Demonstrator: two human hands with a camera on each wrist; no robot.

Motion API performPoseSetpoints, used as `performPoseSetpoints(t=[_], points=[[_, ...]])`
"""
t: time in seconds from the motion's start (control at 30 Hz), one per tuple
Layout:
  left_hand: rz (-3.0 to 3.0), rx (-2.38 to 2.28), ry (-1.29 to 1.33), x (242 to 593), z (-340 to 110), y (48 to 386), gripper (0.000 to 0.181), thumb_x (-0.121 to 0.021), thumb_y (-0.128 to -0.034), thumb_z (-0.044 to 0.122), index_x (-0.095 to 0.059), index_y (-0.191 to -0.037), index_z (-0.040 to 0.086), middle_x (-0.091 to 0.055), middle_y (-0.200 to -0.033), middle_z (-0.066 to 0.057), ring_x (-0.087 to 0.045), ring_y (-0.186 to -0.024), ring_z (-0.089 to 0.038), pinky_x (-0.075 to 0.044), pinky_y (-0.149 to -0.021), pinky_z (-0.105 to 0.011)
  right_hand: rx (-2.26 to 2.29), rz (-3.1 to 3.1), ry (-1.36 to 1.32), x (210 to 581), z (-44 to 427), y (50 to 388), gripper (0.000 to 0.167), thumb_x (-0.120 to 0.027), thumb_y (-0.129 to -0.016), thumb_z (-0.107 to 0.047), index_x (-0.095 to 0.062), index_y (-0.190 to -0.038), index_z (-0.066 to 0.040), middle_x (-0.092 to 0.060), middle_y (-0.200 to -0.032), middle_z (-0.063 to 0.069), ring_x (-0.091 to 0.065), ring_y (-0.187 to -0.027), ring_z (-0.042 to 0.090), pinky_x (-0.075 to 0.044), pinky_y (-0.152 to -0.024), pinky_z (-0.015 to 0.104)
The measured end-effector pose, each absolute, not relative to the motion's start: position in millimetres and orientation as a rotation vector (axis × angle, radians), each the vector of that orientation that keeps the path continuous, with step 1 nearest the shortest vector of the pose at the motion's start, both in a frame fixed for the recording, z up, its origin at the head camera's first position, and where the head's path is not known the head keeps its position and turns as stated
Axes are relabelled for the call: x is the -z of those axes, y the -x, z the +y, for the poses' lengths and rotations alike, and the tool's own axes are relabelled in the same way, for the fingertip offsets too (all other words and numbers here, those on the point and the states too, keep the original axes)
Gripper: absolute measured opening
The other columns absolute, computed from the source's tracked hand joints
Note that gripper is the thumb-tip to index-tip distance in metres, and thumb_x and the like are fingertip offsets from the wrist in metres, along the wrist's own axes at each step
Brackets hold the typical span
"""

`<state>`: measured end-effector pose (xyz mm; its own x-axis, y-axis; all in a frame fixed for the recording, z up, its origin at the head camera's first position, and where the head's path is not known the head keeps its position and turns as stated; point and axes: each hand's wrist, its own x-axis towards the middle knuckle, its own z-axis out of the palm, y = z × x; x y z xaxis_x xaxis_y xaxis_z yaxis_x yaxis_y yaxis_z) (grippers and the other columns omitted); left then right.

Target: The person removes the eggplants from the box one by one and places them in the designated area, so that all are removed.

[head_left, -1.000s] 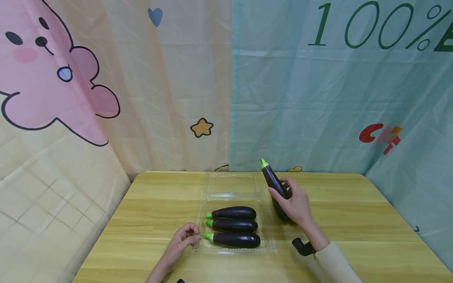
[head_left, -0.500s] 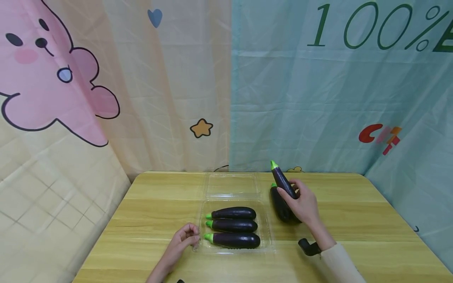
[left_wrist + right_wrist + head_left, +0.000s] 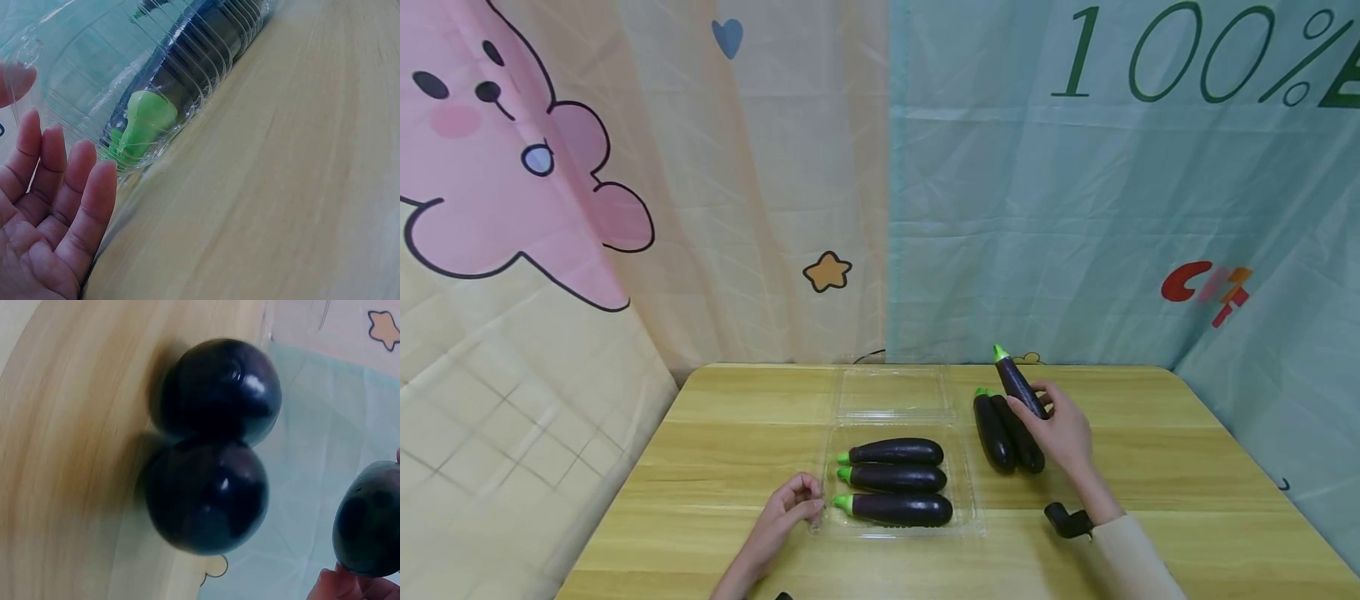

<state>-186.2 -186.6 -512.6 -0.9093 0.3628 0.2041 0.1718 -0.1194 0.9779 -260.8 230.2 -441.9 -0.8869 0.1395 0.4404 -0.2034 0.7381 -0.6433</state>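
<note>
My right hand (image 3: pixel 1062 429) holds a dark eggplant (image 3: pixel 1018 383) up at a tilt, green stem end pointing up and away. Under and left of it, two more eggplants (image 3: pixel 995 435) lie side by side on the table; the right wrist view shows their rounded ends (image 3: pixel 206 497), with the held eggplant (image 3: pixel 372 519) at the right edge. Three eggplants (image 3: pixel 898 478) lie in a row inside a clear plastic container (image 3: pixel 966 527), stems to the left. At the container's left edge, my left hand (image 3: pixel 781 515) pinches the rim, thumb on one side and fingertips (image 3: pixel 103 172) on the other.
The container's clear lid (image 3: pixel 891 392) lies folded open toward the back of the wooden table (image 3: pixel 715 450). Printed curtains (image 3: pixel 1037 208) hang behind the table and along both sides.
My right hand has moved to the right with its eggplant, bringing the two eggplants on the table into fuller view. My left hand and the container have stayed in place.
</note>
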Motion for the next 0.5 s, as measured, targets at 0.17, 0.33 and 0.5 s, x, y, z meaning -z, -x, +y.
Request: performPoseSetpoints(t=[0.17, 0.33, 0.5], points=[[1.98, -2.177, -0.618, 513, -187, 187, 0.024, -0.052, -0.0907, 0.001, -0.041, -0.1, -0.018, -0.052, -0.086, -0.003, -0.052, -0.074, -0.009, -0.047, -0.069, -0.024, -0.975, -2.518, 0.0, 445, 238, 263, 0.05, -0.067, -0.084, -0.047, -0.059, -0.114, -0.008, -0.059, -0.088, 0.013, -0.051, -0.061, 0.021, -0.041, -0.054, 0.033], [1.976, -2.181, -0.616, 514, -187, 187, 0.024, -0.052, -0.0907, 0.001, -0.041, -0.1, -0.018, -0.052, -0.086, -0.003, -0.052, -0.074, -0.009, -0.047, -0.069, -0.024, -0.954, -2.558, 0.03, 448, 243, 265, 0.051, -0.066, -0.085, -0.049, -0.059, -0.112, -0.006, -0.06, -0.087, 0.014, -0.053, -0.065, 0.023, -0.041, -0.055, 0.034], [1.97, -2.186, -0.627, 514, -187, 187, 0.023, -0.052, -0.0908, 0.0, -0.041, -0.1, -0.018, -0.052, -0.086, -0.003, -0.052, -0.074, -0.009, -0.048, -0.069, -0.024, -0.94, -2.607, 0.041, 449, 247, 266, 0.053, -0.064, -0.085, -0.05, -0.059, -0.111, -0.004, -0.061, -0.091, 0.017, -0.055, -0.073, 0.028, -0.042, -0.059, 0.036]])
